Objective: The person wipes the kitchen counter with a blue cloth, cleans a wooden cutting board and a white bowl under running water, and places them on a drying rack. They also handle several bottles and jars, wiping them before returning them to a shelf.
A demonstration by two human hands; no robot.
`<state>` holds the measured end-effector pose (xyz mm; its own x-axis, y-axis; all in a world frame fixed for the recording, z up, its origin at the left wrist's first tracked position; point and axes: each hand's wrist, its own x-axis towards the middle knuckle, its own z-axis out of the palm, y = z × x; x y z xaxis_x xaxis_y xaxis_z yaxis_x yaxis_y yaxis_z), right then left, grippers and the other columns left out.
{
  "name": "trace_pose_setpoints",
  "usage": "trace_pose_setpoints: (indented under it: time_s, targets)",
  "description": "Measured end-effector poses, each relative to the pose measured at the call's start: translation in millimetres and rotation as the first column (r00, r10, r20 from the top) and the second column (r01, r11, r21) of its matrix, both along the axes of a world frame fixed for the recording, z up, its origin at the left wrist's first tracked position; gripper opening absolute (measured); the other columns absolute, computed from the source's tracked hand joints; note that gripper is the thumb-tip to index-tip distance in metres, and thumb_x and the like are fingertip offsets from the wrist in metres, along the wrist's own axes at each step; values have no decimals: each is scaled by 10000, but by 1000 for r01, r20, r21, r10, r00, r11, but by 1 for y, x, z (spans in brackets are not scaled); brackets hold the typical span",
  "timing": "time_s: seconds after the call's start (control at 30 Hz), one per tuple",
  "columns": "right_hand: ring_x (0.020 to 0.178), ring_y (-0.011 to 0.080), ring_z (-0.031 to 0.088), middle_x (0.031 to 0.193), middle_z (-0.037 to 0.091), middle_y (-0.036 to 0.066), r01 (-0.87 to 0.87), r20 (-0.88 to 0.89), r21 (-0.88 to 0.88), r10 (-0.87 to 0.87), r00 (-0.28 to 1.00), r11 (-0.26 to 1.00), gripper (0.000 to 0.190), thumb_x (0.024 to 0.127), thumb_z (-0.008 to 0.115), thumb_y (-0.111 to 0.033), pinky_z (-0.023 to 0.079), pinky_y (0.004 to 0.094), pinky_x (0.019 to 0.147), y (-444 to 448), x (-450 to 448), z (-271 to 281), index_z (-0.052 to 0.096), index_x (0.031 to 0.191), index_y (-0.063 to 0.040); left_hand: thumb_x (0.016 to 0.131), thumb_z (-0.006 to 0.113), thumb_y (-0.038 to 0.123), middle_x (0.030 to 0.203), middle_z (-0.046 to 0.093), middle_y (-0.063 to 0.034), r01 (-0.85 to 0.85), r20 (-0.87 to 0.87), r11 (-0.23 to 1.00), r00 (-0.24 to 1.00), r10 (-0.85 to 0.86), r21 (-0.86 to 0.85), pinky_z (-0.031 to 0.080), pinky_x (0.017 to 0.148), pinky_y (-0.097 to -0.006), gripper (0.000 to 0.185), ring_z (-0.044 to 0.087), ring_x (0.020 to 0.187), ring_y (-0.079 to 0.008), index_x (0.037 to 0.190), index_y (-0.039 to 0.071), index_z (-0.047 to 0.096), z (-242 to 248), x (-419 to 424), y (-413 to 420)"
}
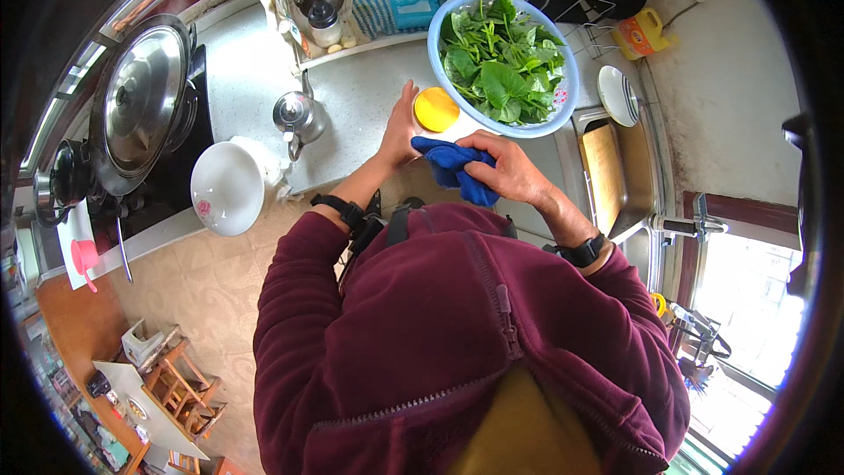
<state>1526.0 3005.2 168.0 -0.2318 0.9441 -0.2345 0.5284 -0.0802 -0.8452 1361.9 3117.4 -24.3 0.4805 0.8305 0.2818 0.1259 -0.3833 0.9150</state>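
Observation:
My left hand [397,128] is wrapped against the side of a container with a round yellow lid [436,110]. The container's pale body shows only in part below the lid. In my right hand [506,161] is a crumpled dark blue cloth [461,171], bunched between thumb and fingers and pressed close to the container's near side. Just beyond, a light blue plastic colander [572,89] full of leafy greens [504,66] stands on the counter [356,89], its rim close to the lid. A metal pot with a spout [298,115] stands to the left.
A white bowl [227,188] sits at the counter's left front edge, near the stove with a large lidded wok [145,99]. At right are the sink [638,165] with a wooden cutting board [601,175] and a white plate [618,95]. A rack tray [369,46] holds jars at the back.

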Motion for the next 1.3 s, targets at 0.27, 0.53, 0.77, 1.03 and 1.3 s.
trace_pose_setpoints:
  time_s: [0.27,0.53,0.77,1.03,1.3]
  targets:
    - [990,180,581,1062,585,89,102,-189,135,-76,979,986,327,841,606,-109,458,303,892,5,2,27,588,1152,-12,602,886,236,1245,543,-125,-15,186,956,980,73,-292,423,999,-339,887,521,1185,-215,1280,11,360,44,-37,3]
    - [1267,361,430,1319,524,171,-377,204,622,323,924,687,356,872,607,-184,338,472,1074,68,-44,37,593,1218,-101,577,835,300,1184,589,-145,33,-77,985,997,-20,168,470,932,-380,837,586,1092,-294,1291,60,472,128,-79,-28]
    - [983,386,531,1003,577,170,-304,230,588,205,951,750,306,911,525,-343,436,483,853,95,-91,24,600,1026,-70,544,819,340,1080,627,-180,-176,-241,979,959,147,-104,495,867,-409,795,627,996,-337,1201,33,495,160,-98,-56]
    - [950,443,604,971,625,308,-19,168,383,-49,985,923,417,888,532,-351,469,470,858,135,-80,13,601,973,52,512,830,337,1098,619,-193,-176,-187,978,963,195,110,487,867,-425,927,613,1012,-368,1292,31,433,168,-99,-61]
    - [934,276,620,1077,649,149,-51,-96,469,108,989,882,321,937,556,-293,508,393,822,101,-68,65,628,1127,-45,510,844,322,1117,607,-174,-349,-173,908,904,391,231,455,902,-450,927,599,1025,-366,1281,24,424,190,-100,-50]
